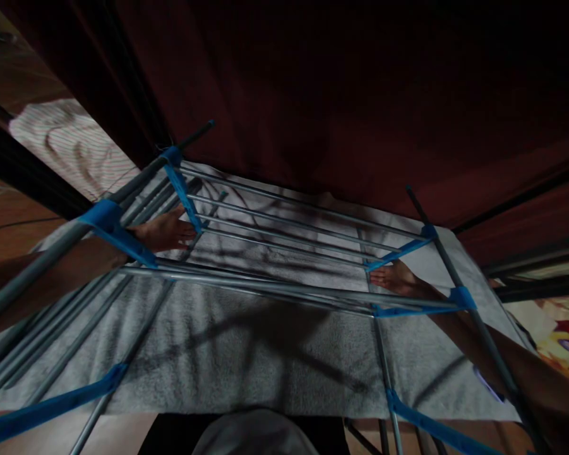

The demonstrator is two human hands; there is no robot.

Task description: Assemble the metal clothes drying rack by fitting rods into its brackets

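Observation:
A rack of grey metal tubes and blue plastic brackets stands in front of me. My left hand [167,231] reaches through its left side, fingers stretched out towards the inner end of the left rear bracket [182,193]. Whether the fingertips press on it is hard to see. On the other side, my right hand [394,278] has its fingers closed at the inner end of the right rear bracket [402,251], by an upright tube. Several thin rods [284,221] run between these two brackets. Nearer me, a second set of rods [265,287] joins the front brackets.
The rack is over a grey towel-like cloth [208,335]. Behind hangs a dark red curtain [312,101]. Loose tubes [66,335] lie at the left, beyond them a striped cloth [76,142]. Lower blue brackets [436,426] jut out near me. A yellow and red package [568,341] is at right.

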